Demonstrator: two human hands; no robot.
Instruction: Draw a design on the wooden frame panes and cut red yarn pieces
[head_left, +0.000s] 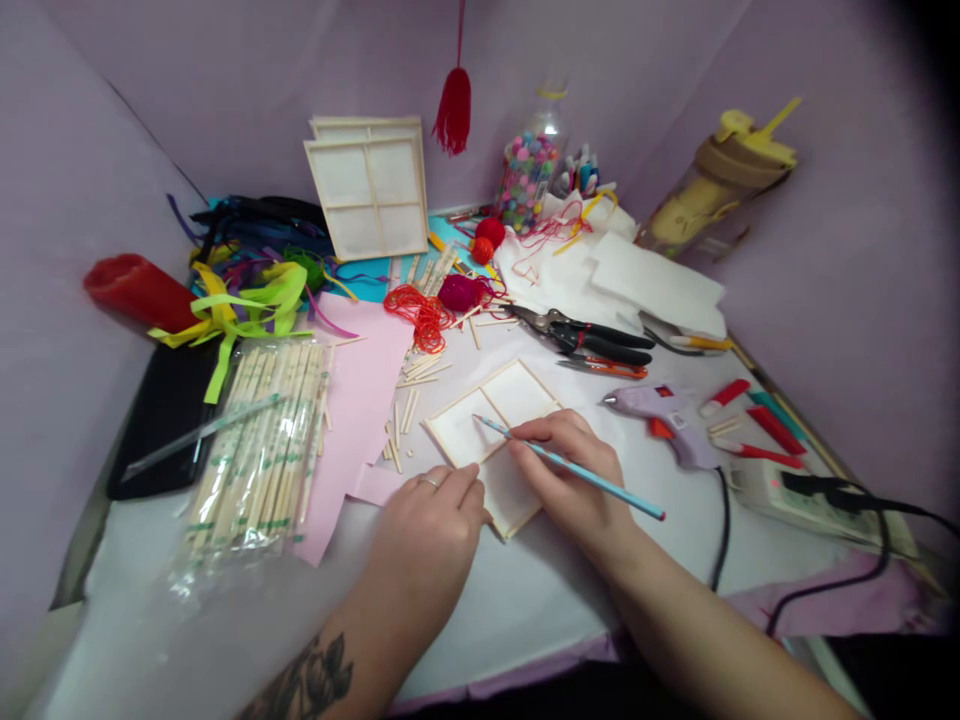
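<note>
Presently, from where I stand, both hands are on the work. The right hand [574, 475] is closed in a writing grip on a blue pencil [622, 494], its point over the far-left pane of a stick-framed panel [517, 395]. Whether the point touches is not clear. The panel lies on the table directly ahead of and between the hands. The left hand [439, 525] rests on its near-left edge, fingers together and slightly bent; its thumb is hidden, so I cannot tell if it pinches.

Risks, in my judgement: the panel could skid should the left hand ease off; heavy pencil pressure could dent the white pane or strain the thin sticks.

Beyond the right hand, a glue gun [675, 420] lies with its nozzle towards the panel; heat cannot be determined. Its cord [724, 520] runs near the right forearm and could snag on a wide swing. Pruning shears [600, 340] and orange-handled snips [611, 370] limit room ahead of that hand. Loose stick pieces [420, 372] crowd the panel's left side; a bag of sticks [259, 450] and pink paper [360, 370] lie left of the left hand.
</note>
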